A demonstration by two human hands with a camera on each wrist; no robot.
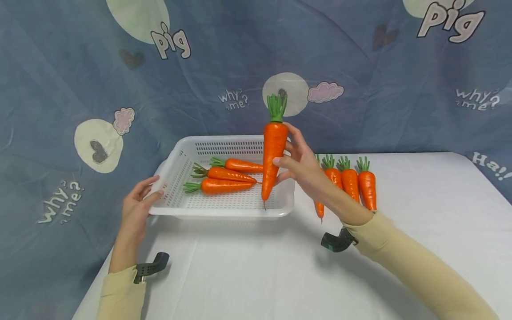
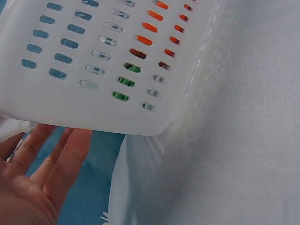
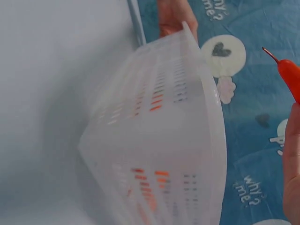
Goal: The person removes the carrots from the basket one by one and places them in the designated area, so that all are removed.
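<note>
Pinching 1 upright carrot point(image 1: 274, 151), right hand point(image 1: 302, 162) fingers curl; left hand point(image 1: 136, 206) fingers straight against basket point(image 1: 224, 212)

A staged recording setup: cartoon-print backdrop point(image 1: 80, 89) behind a white-covered table point(image 1: 420, 213).

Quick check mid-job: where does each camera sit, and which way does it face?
Head: above, facing forward and down at basket, held carrot, both hands and sleeves.
Left wrist: low beside the basket's slotted wall; left hand shows.
Right wrist: looks across the basket; carrot tip shows.
All share the basket.
</note>
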